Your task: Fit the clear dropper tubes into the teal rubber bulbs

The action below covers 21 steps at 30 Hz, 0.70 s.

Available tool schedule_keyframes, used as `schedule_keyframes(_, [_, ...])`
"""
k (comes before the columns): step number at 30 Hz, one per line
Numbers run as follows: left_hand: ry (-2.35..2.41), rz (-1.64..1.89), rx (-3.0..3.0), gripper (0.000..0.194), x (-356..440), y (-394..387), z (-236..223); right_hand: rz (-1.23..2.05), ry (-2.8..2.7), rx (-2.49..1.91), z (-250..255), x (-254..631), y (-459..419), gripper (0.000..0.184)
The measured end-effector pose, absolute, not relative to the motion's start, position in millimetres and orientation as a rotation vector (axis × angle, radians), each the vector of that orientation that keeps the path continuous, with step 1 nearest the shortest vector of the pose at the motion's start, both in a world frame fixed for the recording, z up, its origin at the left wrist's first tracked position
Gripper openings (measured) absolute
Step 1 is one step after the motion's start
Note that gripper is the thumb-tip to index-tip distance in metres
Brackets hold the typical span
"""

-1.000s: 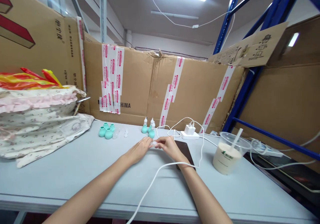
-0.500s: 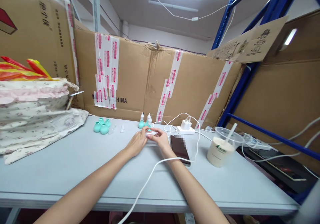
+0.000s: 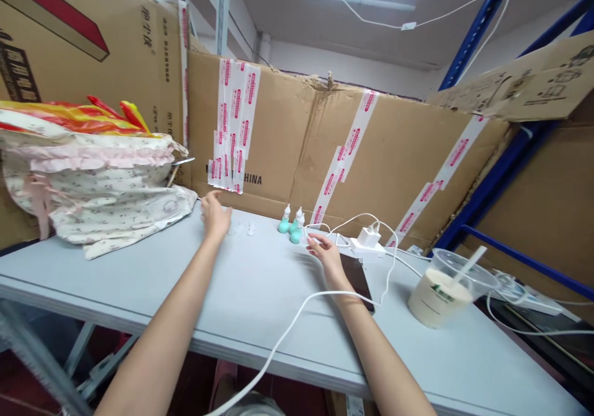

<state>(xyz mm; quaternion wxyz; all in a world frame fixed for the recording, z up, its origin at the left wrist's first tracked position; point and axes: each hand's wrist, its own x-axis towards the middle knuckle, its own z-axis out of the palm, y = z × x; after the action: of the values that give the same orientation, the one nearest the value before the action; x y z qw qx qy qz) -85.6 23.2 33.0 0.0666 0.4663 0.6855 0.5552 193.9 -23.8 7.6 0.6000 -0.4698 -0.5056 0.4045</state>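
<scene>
Your L hand [image 3: 216,215]: back L of surface [image 3: 260,280], fingers part-curled; hold, if any, hidden. Your R hand [image 3: 323,247]: loosely curled by phone [image 3: 357,275]; couldn't tell if holding. 3 teal bulbs [image 3: 296,236]: stood near R hand, white tips [image 3: 300,220] up, long axes vert. Step, prob.: reaching for a part; next move seemed to need a light pinch.

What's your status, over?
Left hand near clear pieces, grip unclear. Right hand near three upright teal bottles, grip unclear. White cable passes in front of right wrist.
</scene>
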Motion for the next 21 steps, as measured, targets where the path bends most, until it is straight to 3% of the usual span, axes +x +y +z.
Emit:
schedule_keyframes(5, [2.045, 1.669, 0.928, 0.041, -132.0, 44.9, 11.2, 0.944, -1.208, -1.081, 7.8, 191.2, -24.3, 0.047])
schedule_keyframes(8, [2.101, 1.466, 0.864, 0.040, -137.1, 52.7, 0.9, 0.946, -1.207, -1.089, 8.9, 190.2, -24.8, 0.047])
schedule_keyframes(15, [2.473, 1.381, 1.119, 0.027, -118.7, 39.4, 2.2, 0.911, -1.267, -1.044, 11.2, 184.3, -28.2, 0.043])
schedule_keyframes(21, [2.435, 1.462, 1.136, 0.020, -118.8, 36.4, 0.5, 0.934, -1.294, -1.002, 13.7, 182.0, -31.7, 0.037])
